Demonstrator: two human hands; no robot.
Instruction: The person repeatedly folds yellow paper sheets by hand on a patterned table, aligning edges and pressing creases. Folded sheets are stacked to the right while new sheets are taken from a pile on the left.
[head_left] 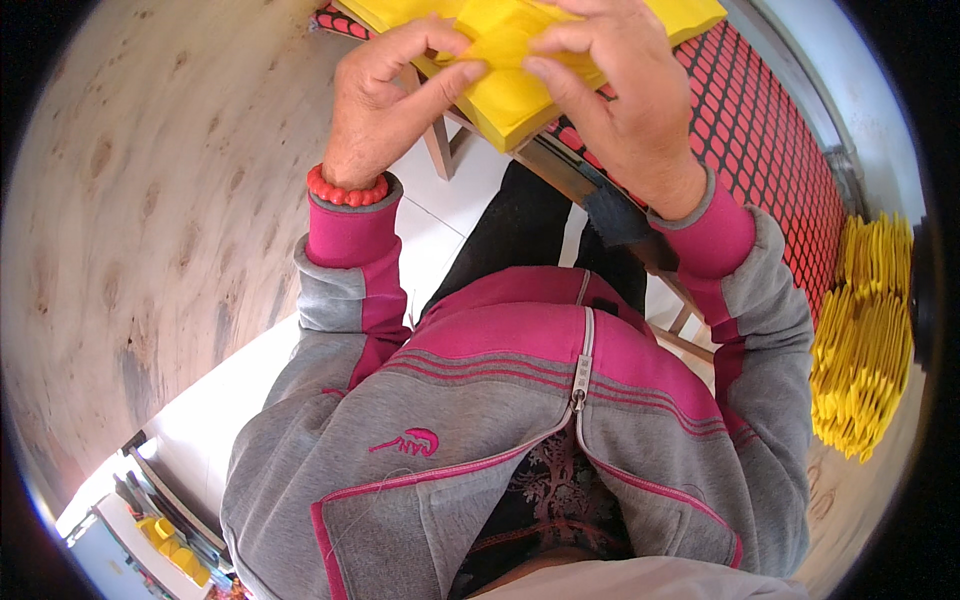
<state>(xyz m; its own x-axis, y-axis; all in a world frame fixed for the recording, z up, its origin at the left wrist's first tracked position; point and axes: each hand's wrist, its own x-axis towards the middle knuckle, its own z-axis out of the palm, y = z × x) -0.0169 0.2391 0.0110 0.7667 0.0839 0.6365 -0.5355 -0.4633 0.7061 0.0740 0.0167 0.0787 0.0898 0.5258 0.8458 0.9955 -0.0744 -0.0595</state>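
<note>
Yellow fabric-like piece (pixel 497 48) sits at the upper edge of view, over a yellow stack (pixel 507 120) on red-and-black patterned covering (pixel 765 130). Left hand (pixel 385 95) and right hand (pixel 628 95) each pinch it, thumb against fingers, probably for control from both sides. Yellow folded bundle (pixel 865 335) lies well apart, right, perhaps for elbow room.

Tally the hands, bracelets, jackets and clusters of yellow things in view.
Hands: 2 (left hand, right hand)
Bracelets: 1 (red bracelet)
Jackets: 1 (grey-and-pink jacket)
Yellow clusters: 3 (cluster at the hands, right-edge cluster, lower-left cluster; single pieces overlap too much to count)
Total: 7
</note>
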